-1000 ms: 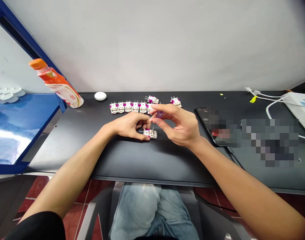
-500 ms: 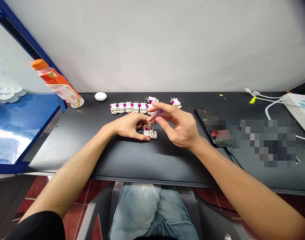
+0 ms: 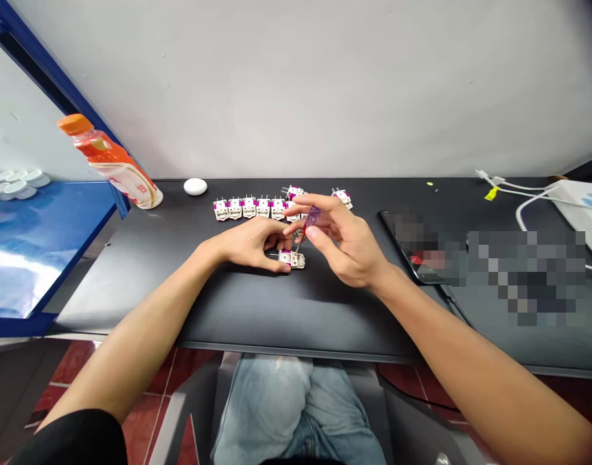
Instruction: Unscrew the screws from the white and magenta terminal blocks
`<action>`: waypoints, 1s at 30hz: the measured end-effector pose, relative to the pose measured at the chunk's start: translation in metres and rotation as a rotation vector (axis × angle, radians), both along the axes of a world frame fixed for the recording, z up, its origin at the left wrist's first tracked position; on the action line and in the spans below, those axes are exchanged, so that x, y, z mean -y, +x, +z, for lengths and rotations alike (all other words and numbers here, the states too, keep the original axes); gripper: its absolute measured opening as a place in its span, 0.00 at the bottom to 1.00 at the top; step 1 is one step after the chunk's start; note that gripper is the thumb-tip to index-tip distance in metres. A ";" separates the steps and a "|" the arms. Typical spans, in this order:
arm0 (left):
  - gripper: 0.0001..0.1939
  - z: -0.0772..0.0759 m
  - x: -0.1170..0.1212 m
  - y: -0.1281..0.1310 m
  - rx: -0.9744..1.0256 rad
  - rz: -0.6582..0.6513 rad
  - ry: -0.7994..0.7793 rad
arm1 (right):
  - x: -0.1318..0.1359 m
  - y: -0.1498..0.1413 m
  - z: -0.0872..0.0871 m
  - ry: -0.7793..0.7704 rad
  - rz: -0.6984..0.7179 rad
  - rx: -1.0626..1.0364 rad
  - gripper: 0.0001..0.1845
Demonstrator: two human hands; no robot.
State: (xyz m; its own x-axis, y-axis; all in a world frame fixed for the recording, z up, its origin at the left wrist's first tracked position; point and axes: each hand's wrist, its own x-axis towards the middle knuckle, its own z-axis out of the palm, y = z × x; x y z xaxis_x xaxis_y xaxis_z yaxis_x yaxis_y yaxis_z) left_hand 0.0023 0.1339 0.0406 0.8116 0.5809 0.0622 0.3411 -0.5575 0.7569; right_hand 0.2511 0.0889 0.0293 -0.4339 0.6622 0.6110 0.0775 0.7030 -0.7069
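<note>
My left hand point(image 3: 254, 244) rests on the black table, thumb and fingers closed on a small white-and-purple plug point(image 3: 292, 259) with metal prongs pointing left. Above it, my right hand point(image 3: 345, 242) holds a screwdriver point(image 3: 312, 217) with a translucent purple handle between thumb and fingers. The screwdriver's thin shaft slants down to the plug; its very tip is too small to make out. Behind the hands stands a row of similar plugs point(image 3: 249, 207), partly covered by my right fingers. One more plug point(image 3: 295, 192) lies behind the row, and another plug point(image 3: 343, 197) sits apart to the right.
An orange bottle point(image 3: 114, 163) and a white oval object point(image 3: 195, 186) stand at the back left. On the right lie a phone point(image 3: 397, 226) with a cable, a blurred-out patch, white cords point(image 3: 523, 186) and a white box point(image 3: 584, 210). A wall closes off the table's back.
The screwdriver handle has turned in my right fingers and leans more to the right, showing more of itself. My right fingers have shifted slightly; my left hand and the plug stay put.
</note>
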 end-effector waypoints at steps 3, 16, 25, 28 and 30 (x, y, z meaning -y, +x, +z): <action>0.19 -0.001 0.000 -0.001 0.010 -0.006 0.017 | 0.000 0.001 0.002 0.056 -0.058 0.037 0.25; 0.19 0.000 0.000 0.000 0.002 0.001 0.031 | -0.003 0.002 -0.002 0.113 -0.035 0.076 0.30; 0.22 -0.003 -0.002 -0.003 -0.029 -0.017 -0.006 | 0.002 0.001 0.000 0.077 -0.051 0.046 0.29; 0.25 -0.004 -0.002 -0.003 0.000 -0.013 0.002 | 0.002 0.001 0.001 0.070 -0.061 0.027 0.28; 0.26 -0.004 -0.003 -0.003 0.008 -0.008 0.015 | 0.002 0.001 0.001 0.069 -0.067 0.015 0.28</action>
State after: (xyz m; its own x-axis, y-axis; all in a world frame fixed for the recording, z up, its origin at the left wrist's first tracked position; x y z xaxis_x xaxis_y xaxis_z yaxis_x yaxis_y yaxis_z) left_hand -0.0007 0.1366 0.0361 0.8154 0.5737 0.0775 0.3307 -0.5715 0.7510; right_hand 0.2525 0.0871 0.0305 -0.3993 0.6464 0.6502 0.1362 0.7431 -0.6552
